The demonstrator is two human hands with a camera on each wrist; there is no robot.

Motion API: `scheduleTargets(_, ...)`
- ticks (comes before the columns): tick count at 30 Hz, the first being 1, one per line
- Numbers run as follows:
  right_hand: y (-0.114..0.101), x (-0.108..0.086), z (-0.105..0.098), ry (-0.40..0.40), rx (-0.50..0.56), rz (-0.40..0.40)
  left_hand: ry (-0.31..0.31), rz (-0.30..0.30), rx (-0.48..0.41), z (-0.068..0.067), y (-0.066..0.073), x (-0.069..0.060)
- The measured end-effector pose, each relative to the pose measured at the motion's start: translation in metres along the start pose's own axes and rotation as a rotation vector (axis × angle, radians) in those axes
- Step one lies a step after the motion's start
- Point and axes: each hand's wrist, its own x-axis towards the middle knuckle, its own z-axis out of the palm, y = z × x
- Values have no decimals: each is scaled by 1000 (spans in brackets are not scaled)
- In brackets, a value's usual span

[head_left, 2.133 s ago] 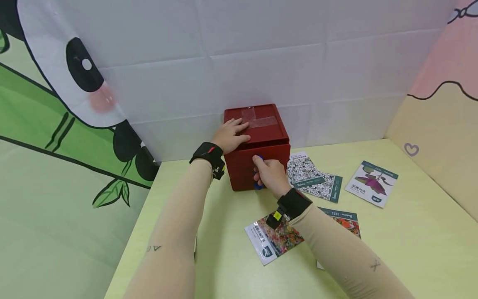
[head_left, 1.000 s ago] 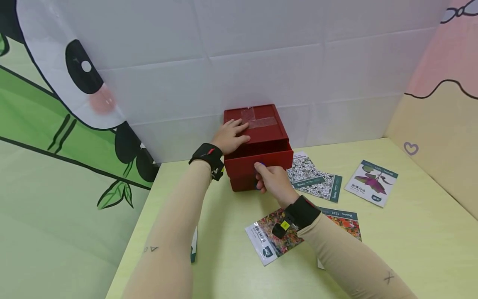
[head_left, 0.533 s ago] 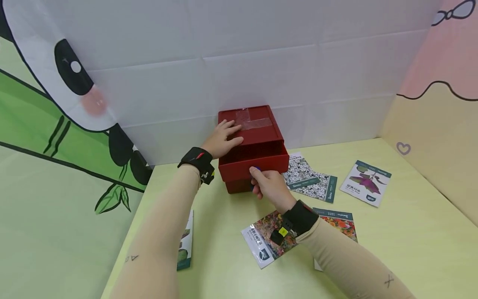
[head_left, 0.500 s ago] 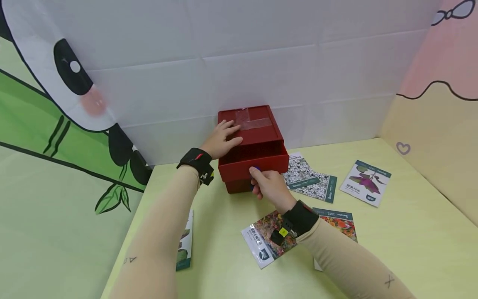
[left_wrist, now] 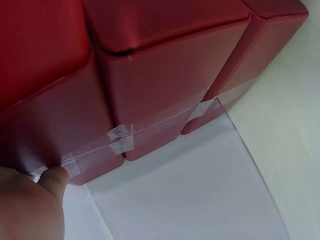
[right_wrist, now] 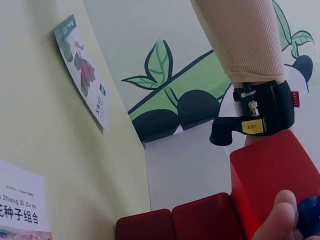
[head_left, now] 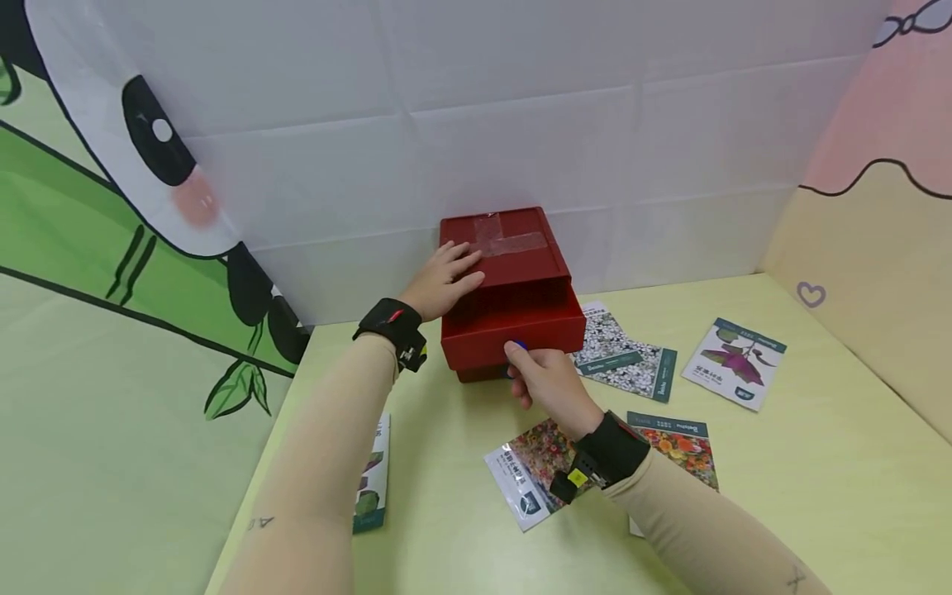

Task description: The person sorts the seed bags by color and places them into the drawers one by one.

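A red box (head_left: 521, 264) with clear tape on its lid stands against the back wall, its upper drawer (head_left: 476, 343) pulled partway out. My left hand (head_left: 440, 285) lies with spread fingers on the left part of the box top; the left wrist view shows a bit of that hand (left_wrist: 30, 205) by the taped red surface (left_wrist: 150, 90). My right hand (head_left: 554, 384) pinches a blue knob on the drawer front. In the right wrist view the thumb or finger (right_wrist: 280, 217) is against the blue knob (right_wrist: 310, 215).
Two white-flower packets (head_left: 632, 368) overlap right of the box. A purple-flower packet (head_left: 735, 364) lies farther right. Nearer are a mixed-flower packet (head_left: 524, 483) under my right wrist and an orange-flower packet (head_left: 680, 446). Another packet (head_left: 372, 483) lies beside my left forearm. A printed cloth (head_left: 335, 165) hangs behind.
The upper drawer, shut at first, has come out toward me with my right hand on its knob. My left hand has stayed on the box top. The view has shifted slightly.
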Motion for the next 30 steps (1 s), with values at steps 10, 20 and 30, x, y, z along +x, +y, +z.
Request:
scheduleTargets(10,6,-14,-2,-21,12,22,25,-23,-6,5,2,2)
scheduleTargets(20,8,-26,0,-36,24,-1,21,-41,6,6,4,1)
scheduleTargets(30,-11,-47,1,-71,15,-6,45,-58,-24,5,6,-2)
